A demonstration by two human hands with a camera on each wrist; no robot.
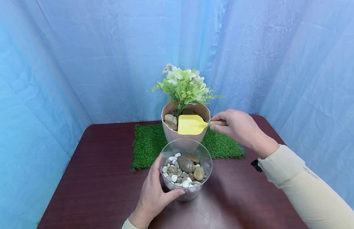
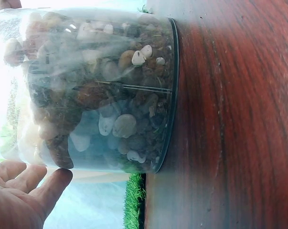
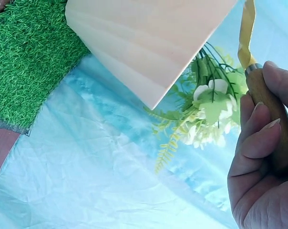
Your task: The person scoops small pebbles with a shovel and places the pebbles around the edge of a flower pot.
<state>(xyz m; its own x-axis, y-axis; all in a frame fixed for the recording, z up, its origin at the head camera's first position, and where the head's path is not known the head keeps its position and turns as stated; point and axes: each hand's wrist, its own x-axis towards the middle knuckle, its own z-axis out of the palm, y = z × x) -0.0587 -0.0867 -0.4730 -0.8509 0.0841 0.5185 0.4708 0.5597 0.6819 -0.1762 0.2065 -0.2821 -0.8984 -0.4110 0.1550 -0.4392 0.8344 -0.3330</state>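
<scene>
A clear container point(image 1: 186, 190) of pebbles and larger stones stands on the table; my left hand point(image 1: 154, 190) grips its left side, fingers and thumb around the wall. In the left wrist view the fingers point(image 2: 51, 191) lie against the clear wall. My right hand point(image 1: 239, 128) holds a small shovel by its wooden handle point(image 3: 270, 109). Its yellow blade point(image 1: 191, 124) is over the front rim of the pinkish pot point(image 1: 171, 136); whether they touch I cannot tell. White flowers with green leaves point(image 1: 185, 86) and large stones point(image 1: 170, 119) are inside the pot.
Under the pot lies a green turf mat point(image 1: 146, 148) on the dark red table point(image 1: 102, 181). Pale blue curtains point(image 1: 108, 63) hang behind and on both sides. The clear container stands in front of the pot, near the mat's front edge.
</scene>
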